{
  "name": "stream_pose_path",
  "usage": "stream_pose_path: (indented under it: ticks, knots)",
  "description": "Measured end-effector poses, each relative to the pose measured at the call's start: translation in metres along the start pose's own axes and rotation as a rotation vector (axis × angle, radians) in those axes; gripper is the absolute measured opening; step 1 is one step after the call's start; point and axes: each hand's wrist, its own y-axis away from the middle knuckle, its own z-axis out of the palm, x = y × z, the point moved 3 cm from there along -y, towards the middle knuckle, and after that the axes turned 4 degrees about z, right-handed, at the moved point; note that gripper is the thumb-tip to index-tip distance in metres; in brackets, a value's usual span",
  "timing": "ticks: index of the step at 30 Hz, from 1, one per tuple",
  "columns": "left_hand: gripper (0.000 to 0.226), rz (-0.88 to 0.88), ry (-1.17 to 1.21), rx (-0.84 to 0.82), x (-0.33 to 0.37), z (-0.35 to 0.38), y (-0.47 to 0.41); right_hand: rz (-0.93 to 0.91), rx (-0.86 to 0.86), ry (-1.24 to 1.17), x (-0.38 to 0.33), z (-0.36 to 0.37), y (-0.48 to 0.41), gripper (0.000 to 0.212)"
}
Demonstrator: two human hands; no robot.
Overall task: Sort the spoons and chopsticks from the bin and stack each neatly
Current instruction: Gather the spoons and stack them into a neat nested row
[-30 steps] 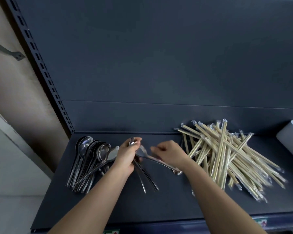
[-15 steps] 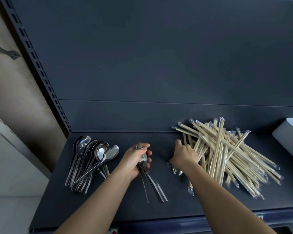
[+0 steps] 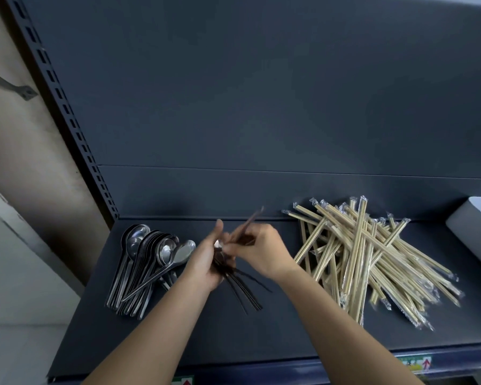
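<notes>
Spoons (image 3: 242, 287) are gathered in a small bundle in the left hand (image 3: 206, 265), at the middle of a dark grey shelf (image 3: 289, 343). The fingers curl round the bowl ends and the thin handles fan down toward the viewer.

The right hand (image 3: 264, 252) has come back from the edge of the chopsticks (image 3: 372, 262), where it was reaching half a second ago. It now meets the left hand and pinches one more spoon (image 3: 252, 222), whose handle points up and away, blurred by motion. It appears to be adding this spoon to the bundle.

To the left, a neat stack of spoons (image 3: 147, 262) lies on the shelf, bowls away from the viewer, with one spoon resting slantwise on top. To the right, the wrapped chopsticks lie in a loose, crossed heap, not yet squared up. A pale bin (image 3: 475, 226) shows at the far right edge; its contents are out of view.

The bundle probably joins the stack next, and the chopsticks need straightening.
</notes>
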Motion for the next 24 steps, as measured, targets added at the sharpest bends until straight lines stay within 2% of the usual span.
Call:
stream_pose_path:
  ticks: [2,3,6,7,8,9,11,13,15,17,19,24]
  knots:
    - [0.010,0.031,0.050,0.032,0.007,-0.001,-0.001,-0.034,-0.089,-0.021,0.005,0.005,0.004,0.020]
    - [0.006,0.069,0.045,0.068,0.011,-0.003,-0.002,-0.034,-0.168,-0.082,0.006,0.005,0.006,0.025]
    - [0.018,0.198,-0.020,0.136,0.024,-0.017,-0.008,0.054,-0.400,-0.293,0.007,0.006,0.012,0.082]
    - [0.018,0.231,-0.028,0.139,0.028,-0.019,-0.007,0.090,-0.418,-0.379,0.005,0.005,0.012,0.093]
    - [0.016,0.261,-0.026,0.144,0.031,-0.021,-0.007,0.149,-0.411,-0.471,0.005,0.004,0.010,0.096]
    - [0.015,0.289,-0.012,0.147,0.034,-0.022,-0.006,0.231,-0.395,-0.587,0.004,0.004,0.008,0.092]
    - [0.015,0.338,0.014,0.154,0.040,-0.021,-0.003,0.370,-0.335,-0.714,0.009,0.007,0.003,0.071]
    - [0.014,0.371,0.026,0.144,0.042,-0.017,0.001,0.376,-0.262,-0.521,0.015,0.014,0.004,0.039]
    - [0.014,0.401,0.017,0.137,0.041,-0.012,0.004,0.360,-0.271,-0.335,0.018,0.024,0.010,0.024]
    - [0.014,0.426,-0.010,0.115,0.036,-0.007,0.006,0.329,-0.318,-0.206,0.016,0.034,0.013,0.018]
    - [0.015,0.443,-0.061,0.080,0.033,-0.004,0.006,0.313,-0.295,-0.079,0.014,0.036,0.011,0.016]
    - [0.010,0.450,-0.299,0.082,0.034,-0.002,0.003,0.330,-0.242,-0.032,0.013,0.041,0.005,0.025]
